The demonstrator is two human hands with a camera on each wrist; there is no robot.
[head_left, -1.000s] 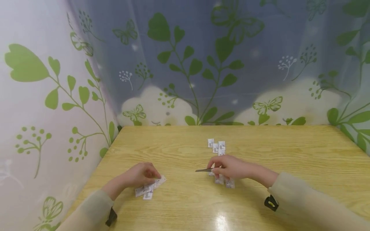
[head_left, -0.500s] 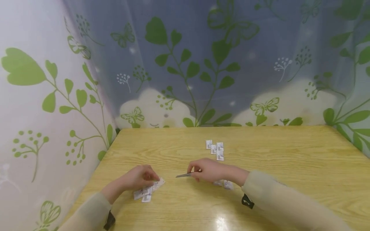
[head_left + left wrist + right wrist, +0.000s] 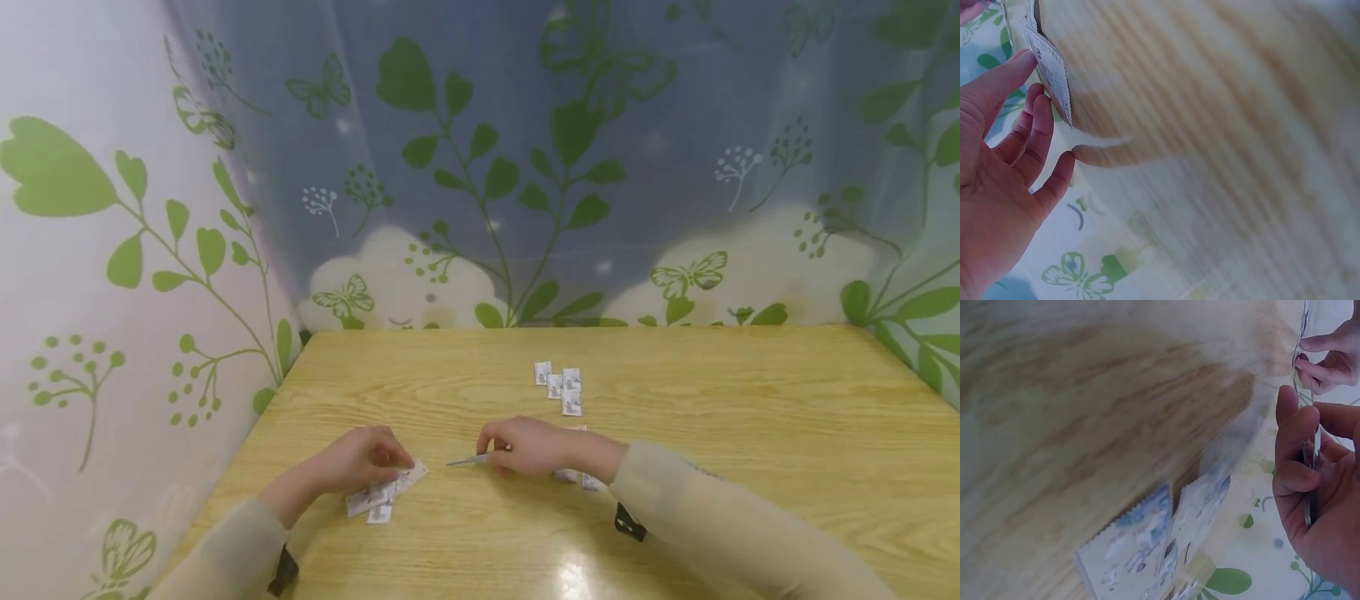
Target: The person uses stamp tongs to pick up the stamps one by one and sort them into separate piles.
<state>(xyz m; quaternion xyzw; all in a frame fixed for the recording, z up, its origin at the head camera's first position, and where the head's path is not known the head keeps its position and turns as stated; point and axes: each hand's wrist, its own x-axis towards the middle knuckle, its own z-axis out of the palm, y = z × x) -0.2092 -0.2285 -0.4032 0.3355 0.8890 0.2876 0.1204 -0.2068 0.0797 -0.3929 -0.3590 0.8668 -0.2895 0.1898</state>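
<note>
On the left part of the table, my left hand pinches the edge of a stamp with serrated edges. More pale stamps lie overlapping beneath and in front of that hand. My right hand holds slim metal tweezers between thumb and curled fingers. Their tips point left, a short way from the stamp at the left fingertips. In the right wrist view the tweezers run across the palm, and the left hand appears beyond them.
Several small stamps lie in a group farther back on the wooden table. Others are partly hidden beneath the right forearm; printed stamps show in the right wrist view. A patterned curtain hangs behind the table.
My right hand has moved left with the tweezers, from over the right-hand stamps toward my left hand. The left hand has stayed in place on its stamps.
</note>
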